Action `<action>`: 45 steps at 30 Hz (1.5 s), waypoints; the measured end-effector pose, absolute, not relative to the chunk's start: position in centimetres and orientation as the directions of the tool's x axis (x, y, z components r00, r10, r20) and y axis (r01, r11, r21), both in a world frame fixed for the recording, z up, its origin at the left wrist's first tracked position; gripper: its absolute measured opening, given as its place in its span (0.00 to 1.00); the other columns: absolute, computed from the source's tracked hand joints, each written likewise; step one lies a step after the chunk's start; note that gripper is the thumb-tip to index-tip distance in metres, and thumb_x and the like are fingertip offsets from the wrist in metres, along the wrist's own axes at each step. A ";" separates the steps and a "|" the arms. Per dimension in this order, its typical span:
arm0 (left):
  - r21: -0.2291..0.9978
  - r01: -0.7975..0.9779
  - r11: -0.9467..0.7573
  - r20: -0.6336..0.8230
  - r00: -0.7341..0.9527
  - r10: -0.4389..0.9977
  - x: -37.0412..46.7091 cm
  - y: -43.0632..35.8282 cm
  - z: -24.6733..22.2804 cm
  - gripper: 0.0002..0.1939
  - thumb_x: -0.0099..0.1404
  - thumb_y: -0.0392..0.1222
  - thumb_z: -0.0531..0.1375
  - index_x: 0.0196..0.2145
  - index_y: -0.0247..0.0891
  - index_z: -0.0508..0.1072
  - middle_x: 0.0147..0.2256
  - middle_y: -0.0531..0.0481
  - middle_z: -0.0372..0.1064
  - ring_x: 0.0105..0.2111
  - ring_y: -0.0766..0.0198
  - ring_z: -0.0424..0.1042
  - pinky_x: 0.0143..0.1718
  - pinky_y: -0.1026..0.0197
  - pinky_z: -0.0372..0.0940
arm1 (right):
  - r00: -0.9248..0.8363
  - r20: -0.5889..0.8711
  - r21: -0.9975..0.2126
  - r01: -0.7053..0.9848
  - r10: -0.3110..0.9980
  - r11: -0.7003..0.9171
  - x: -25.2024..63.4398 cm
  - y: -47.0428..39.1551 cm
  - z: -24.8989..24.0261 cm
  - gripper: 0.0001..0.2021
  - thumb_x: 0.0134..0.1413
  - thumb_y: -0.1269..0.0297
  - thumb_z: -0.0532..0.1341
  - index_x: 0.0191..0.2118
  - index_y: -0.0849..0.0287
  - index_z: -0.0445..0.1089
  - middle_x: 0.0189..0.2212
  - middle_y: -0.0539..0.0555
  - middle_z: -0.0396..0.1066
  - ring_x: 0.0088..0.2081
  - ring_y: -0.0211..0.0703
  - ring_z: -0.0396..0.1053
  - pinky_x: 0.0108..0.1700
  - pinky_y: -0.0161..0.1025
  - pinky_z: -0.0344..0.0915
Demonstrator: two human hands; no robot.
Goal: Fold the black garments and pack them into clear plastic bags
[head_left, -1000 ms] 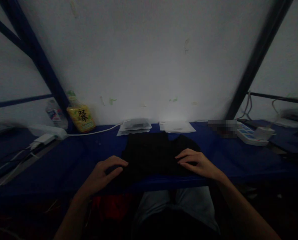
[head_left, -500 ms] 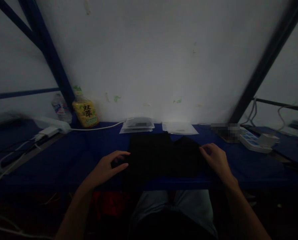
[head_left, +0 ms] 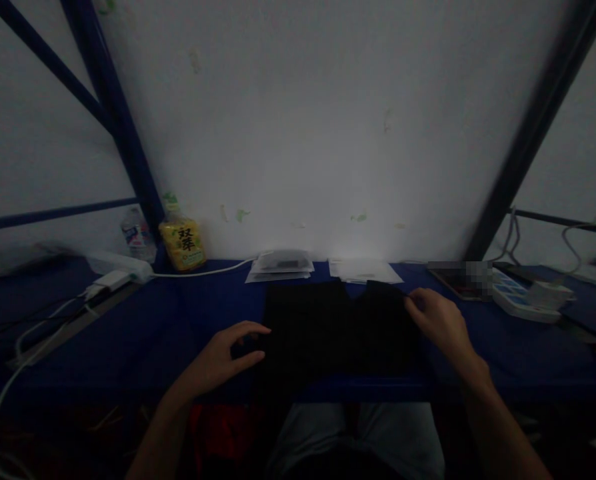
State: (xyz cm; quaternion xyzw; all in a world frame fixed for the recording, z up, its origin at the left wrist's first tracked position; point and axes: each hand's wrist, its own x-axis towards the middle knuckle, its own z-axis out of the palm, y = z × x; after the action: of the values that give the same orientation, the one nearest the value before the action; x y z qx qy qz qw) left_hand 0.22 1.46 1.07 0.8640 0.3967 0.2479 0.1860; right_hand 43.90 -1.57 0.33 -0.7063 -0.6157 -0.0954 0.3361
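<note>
A black cloth [head_left: 323, 327] lies spread on the blue table [head_left: 193, 300], its lower left part reaching the front edge. My left hand [head_left: 231, 353] rests at the cloth's left edge, thumb and fingers apart, holding nothing. At the cloth's upper right corner, my right hand [head_left: 435, 317] pinches the fabric between thumb and fingers. The cloth has a notch in its top edge, right of the middle. Dim light hides its folds.
Two stacks of white papers [head_left: 281, 265] [head_left: 365, 271] lie along the wall. A yellow bottle [head_left: 183, 243] and a clear bottle [head_left: 138, 237] stand back left. Power strips [head_left: 121, 267] [head_left: 523, 300] and cables flank the table; a phone-like object [head_left: 461, 283] lies right.
The view has shifted, so things appear lower. The cloth's upper right part, raised and peaked before, now lies flatter and wider, with my right hand still at its corner.
</note>
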 end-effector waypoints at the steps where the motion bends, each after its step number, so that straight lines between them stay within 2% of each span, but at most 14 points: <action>1: 0.520 0.587 -0.621 0.285 0.566 0.774 0.2 1.5 1.0 0.18 0.64 0.51 0.59 0.50 0.46 0.71 0.50 0.48 0.70 0.49 0.56 0.69 0.50 0.56 0.64 | 0.209 0.547 -0.408 0.912 0.810 0.040 43.3 -1.4 1.3 0.13 0.56 0.55 0.53 0.29 0.57 0.70 0.26 0.53 0.71 0.27 0.43 0.68 0.28 0.37 0.56; 5: 0.516 0.577 -0.633 0.289 0.579 0.763 -0.1 1.8 0.5 0.18 0.63 0.51 0.60 0.49 0.47 0.73 0.52 0.48 0.69 0.53 0.56 0.67 0.54 0.55 0.62 | -0.021 0.437 -0.627 0.710 0.899 0.321 40.0 -0.3 4.8 0.13 0.56 0.56 0.54 0.26 0.57 0.65 0.19 0.49 0.65 0.23 0.38 0.63 0.25 0.35 0.55; 8: 0.502 0.597 -0.627 0.275 0.576 0.769 -0.3 2.0 0.3 0.17 0.63 0.52 0.60 0.49 0.48 0.74 0.53 0.48 0.68 0.54 0.56 0.67 0.56 0.54 0.60 | -0.171 0.412 -0.669 0.610 0.895 0.424 37.0 0.9 5.9 0.12 0.56 0.58 0.54 0.26 0.58 0.64 0.19 0.48 0.64 0.22 0.36 0.61 0.24 0.34 0.54; 11: 0.490 0.609 -0.624 0.272 0.573 0.773 -0.2 1.9 0.4 0.18 0.63 0.51 0.60 0.49 0.48 0.74 0.53 0.48 0.69 0.54 0.55 0.67 0.56 0.54 0.61 | -0.274 0.406 -0.576 0.664 0.872 0.477 33.8 1.5 5.0 0.09 0.55 0.63 0.55 0.27 0.59 0.66 0.23 0.49 0.68 0.24 0.36 0.63 0.27 0.33 0.55; 16: 0.473 0.608 -0.637 0.288 0.577 0.765 0.0 1.7 0.6 0.18 0.63 0.52 0.60 0.50 0.49 0.74 0.52 0.48 0.69 0.53 0.55 0.68 0.55 0.53 0.62 | -0.406 0.201 -0.320 0.833 0.892 0.451 29.9 0.5 2.1 0.06 0.55 0.64 0.58 0.31 0.58 0.71 0.27 0.53 0.73 0.28 0.39 0.69 0.29 0.34 0.57; 18: 0.469 0.607 -0.642 0.295 0.577 0.762 0.1 1.6 0.5 0.18 0.63 0.52 0.60 0.50 0.49 0.74 0.52 0.48 0.69 0.53 0.55 0.68 0.55 0.53 0.62 | -0.473 0.182 -0.325 0.799 0.862 0.507 30.0 0.1 1.9 0.10 0.59 0.62 0.56 0.34 0.59 0.73 0.29 0.55 0.74 0.31 0.41 0.71 0.32 0.35 0.61; 21: 0.477 0.606 -0.637 0.305 0.565 0.766 0.1 1.6 0.3 0.16 0.65 0.51 0.58 0.49 0.48 0.74 0.51 0.49 0.70 0.53 0.56 0.68 0.56 0.54 0.61 | -0.654 0.245 -0.437 0.585 0.716 0.683 32.6 0.0 3.0 0.13 0.62 0.66 0.51 0.42 0.58 0.73 0.38 0.54 0.75 0.40 0.41 0.72 0.44 0.39 0.65; 23: 0.490 0.596 -0.636 0.311 0.563 0.766 0.1 1.7 0.2 0.16 0.66 0.50 0.56 0.49 0.47 0.74 0.51 0.49 0.70 0.53 0.57 0.67 0.56 0.54 0.61 | -0.721 0.311 -0.454 0.460 0.619 0.763 35.3 0.1 3.8 0.18 0.59 0.74 0.51 0.51 0.54 0.70 0.46 0.53 0.73 0.49 0.41 0.68 0.53 0.44 0.63; 26: 0.497 0.581 -0.645 0.319 0.569 0.758 0.1 1.7 0.3 0.16 0.67 0.49 0.55 0.49 0.46 0.74 0.50 0.49 0.71 0.53 0.57 0.68 0.56 0.53 0.61 | -0.710 0.356 -0.385 0.481 0.608 0.787 38.8 0.3 3.8 0.31 0.49 0.83 0.50 0.56 0.47 0.66 0.58 0.50 0.63 0.60 0.43 0.58 0.61 0.53 0.56; 29: 0.493 0.594 -0.636 0.312 0.562 0.766 0.2 1.7 0.4 0.16 0.67 0.49 0.56 0.49 0.46 0.74 0.50 0.49 0.71 0.53 0.57 0.67 0.56 0.54 0.61 | -0.734 0.292 -0.295 0.540 0.613 0.788 40.3 0.2 2.4 0.34 0.47 0.85 0.51 0.56 0.43 0.67 0.65 0.48 0.52 0.65 0.47 0.47 0.64 0.57 0.50; 32: 0.494 0.603 -0.626 0.303 0.556 0.774 0.2 1.8 0.5 0.16 0.67 0.49 0.56 0.49 0.46 0.74 0.50 0.49 0.71 0.53 0.58 0.67 0.56 0.55 0.61 | -0.748 0.286 -0.248 0.546 0.599 0.800 40.1 0.1 1.3 0.32 0.48 0.85 0.52 0.54 0.45 0.69 0.66 0.48 0.47 0.66 0.49 0.44 0.64 0.57 0.49; 36: 0.494 0.602 -0.627 0.307 0.554 0.774 0.2 1.8 0.3 0.16 0.67 0.50 0.56 0.49 0.46 0.74 0.51 0.50 0.71 0.53 0.58 0.67 0.56 0.55 0.60 | -0.716 0.372 -0.214 0.553 0.590 0.805 38.5 0.3 2.6 0.24 0.50 0.83 0.53 0.46 0.50 0.73 0.65 0.50 0.50 0.65 0.49 0.47 0.63 0.58 0.50; 39: 0.498 0.599 -0.627 0.309 0.553 0.774 0.2 1.8 0.3 0.16 0.66 0.50 0.56 0.49 0.46 0.74 0.50 0.49 0.71 0.53 0.57 0.67 0.56 0.55 0.60 | -0.734 0.417 -0.159 0.523 0.537 0.838 36.3 0.6 5.0 0.19 0.51 0.82 0.54 0.41 0.54 0.74 0.63 0.52 0.54 0.64 0.49 0.50 0.62 0.58 0.52; 45: 0.559 0.567 -0.605 0.301 0.542 0.785 0.5 1.4 0.7 0.18 0.66 0.50 0.56 0.51 0.44 0.72 0.51 0.48 0.70 0.51 0.57 0.69 0.53 0.56 0.63 | -0.885 0.318 0.058 0.378 0.341 0.924 28.6 1.7 7.5 0.14 0.51 0.79 0.58 0.39 0.57 0.75 0.60 0.56 0.59 0.63 0.54 0.49 0.61 0.57 0.53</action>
State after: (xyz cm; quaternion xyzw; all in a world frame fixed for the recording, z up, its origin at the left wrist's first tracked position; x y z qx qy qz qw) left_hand 0.50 1.35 0.72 0.8543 0.3956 0.2697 0.2023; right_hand 28.59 1.69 7.45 -0.1855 -0.9689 -0.0590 0.1526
